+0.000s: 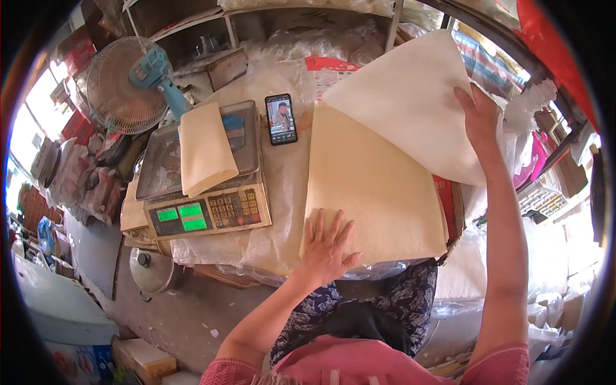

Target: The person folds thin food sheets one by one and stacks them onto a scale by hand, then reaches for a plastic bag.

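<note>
A wide tan sheet of paper (pixel 378 192) lies flat on the work surface in front of the person; whether more layers lie beneath it cannot be told. Over its far right part slants a large, pale cream paper sheet (pixel 410 96). The right hand (pixel 480 122) grips that sheet's right edge, thumb across its face, the other fingers partly hidden. The left hand (pixel 326 247) rests open, palm down and fingers spread, on the tan sheet's near left corner. The step in hand looks like handling the upper sheet while steadying the lower; the next move seems to call for a sure edge grip and a flat left palm. Farther left are a black smartphone (pixel 281 119) with a lit screen and a digital scale with green displays (pixel 205 208), bearing a folded tan paper bundle (pixel 206 149).
</note>
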